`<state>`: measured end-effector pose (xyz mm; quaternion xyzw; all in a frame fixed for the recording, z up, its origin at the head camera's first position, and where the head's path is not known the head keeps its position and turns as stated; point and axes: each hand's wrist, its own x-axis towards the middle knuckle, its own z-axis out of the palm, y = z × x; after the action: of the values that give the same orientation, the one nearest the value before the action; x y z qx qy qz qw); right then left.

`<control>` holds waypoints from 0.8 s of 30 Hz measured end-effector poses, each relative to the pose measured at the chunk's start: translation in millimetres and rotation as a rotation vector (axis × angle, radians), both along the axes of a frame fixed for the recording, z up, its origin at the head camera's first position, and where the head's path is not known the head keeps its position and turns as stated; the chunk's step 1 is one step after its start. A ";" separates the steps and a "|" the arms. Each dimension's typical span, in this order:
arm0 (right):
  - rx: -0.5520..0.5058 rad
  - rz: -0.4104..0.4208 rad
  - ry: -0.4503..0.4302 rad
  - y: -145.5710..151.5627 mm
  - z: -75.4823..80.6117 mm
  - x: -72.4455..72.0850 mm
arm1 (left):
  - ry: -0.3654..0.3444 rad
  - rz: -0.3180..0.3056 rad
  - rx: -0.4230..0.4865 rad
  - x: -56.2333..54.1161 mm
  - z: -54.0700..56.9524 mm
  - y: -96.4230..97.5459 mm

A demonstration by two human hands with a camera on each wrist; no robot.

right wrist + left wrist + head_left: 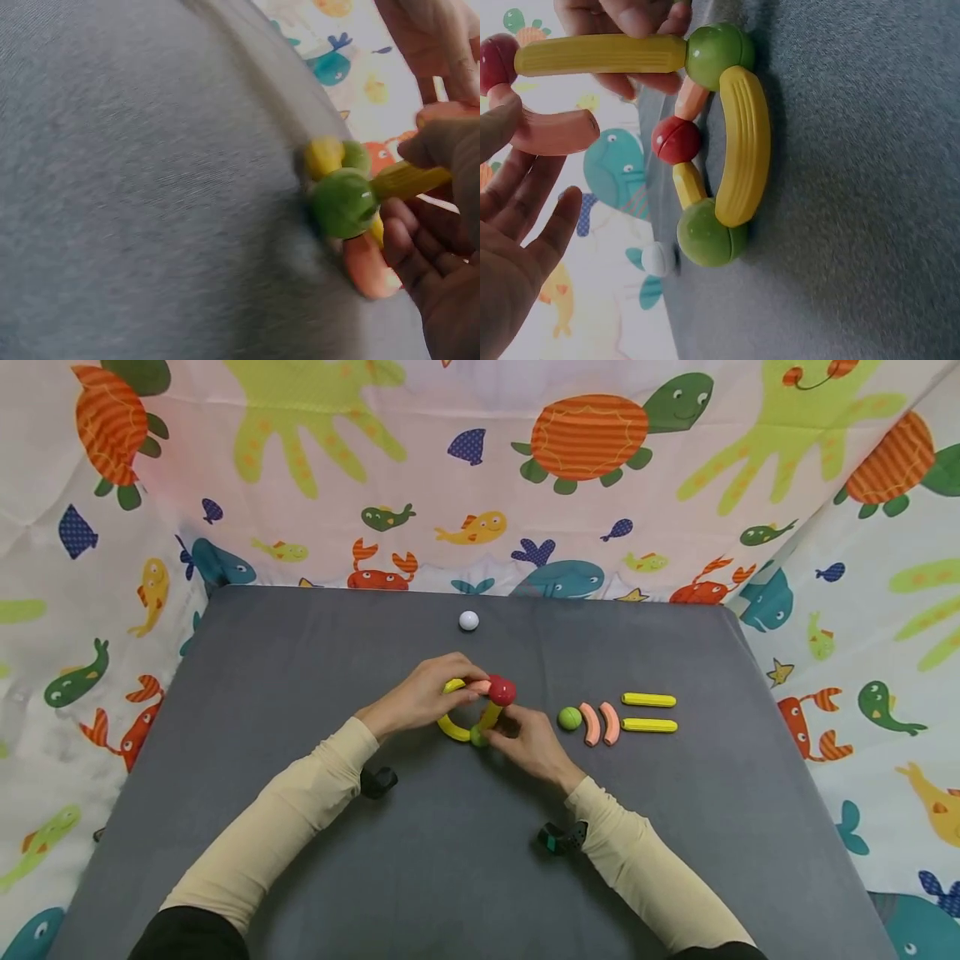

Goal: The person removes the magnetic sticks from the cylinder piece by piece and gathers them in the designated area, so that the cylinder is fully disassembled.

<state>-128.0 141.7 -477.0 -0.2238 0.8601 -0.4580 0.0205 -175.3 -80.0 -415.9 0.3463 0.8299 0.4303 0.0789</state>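
Observation:
Both hands work on a toy of coloured sticks and balls near the middle of the table. My left hand [429,695] pinches a pink curved stick [559,133], whose end meets a red ball [498,61]. From that ball a straight yellow stick [600,55] runs down to a green ball [718,56]. My right hand [536,745] pinches this yellow stick near the green ball. Low on the table, a curved yellow stick [744,146] links that ball to another green ball [711,234]. A second red ball [676,140] sits behind, between shorter-looking pink and yellow sticks.
Right of the hands lie a loose green ball [570,718], two pink curved sticks [590,725] and two straight yellow sticks [648,700]. A white ball [468,621] lies near the back edge of the grey table [337,877]. Printed cloth hangs behind and beside it.

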 end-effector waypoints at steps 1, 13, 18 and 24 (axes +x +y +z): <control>0.000 -0.006 0.007 0.5 3.9 0.0 | 0.005 0.001 0.007 0.6 0.0 -1.9; -0.103 0.023 0.362 -14.5 49.7 -9.9 | 0.102 0.043 -0.041 9.1 6.2 -18.9; -0.126 0.013 0.400 -18.9 47.7 -9.8 | 0.141 0.035 -0.050 12.2 7.4 -20.6; -0.092 0.046 0.439 -26.2 50.0 -11.5 | 0.150 0.071 -0.037 17.7 8.7 -26.0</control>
<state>-139.4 115.5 -427.0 -0.3383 0.8167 -0.4366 -0.1672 -157.6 -106.0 -407.1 0.3463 0.8530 0.3904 0.0076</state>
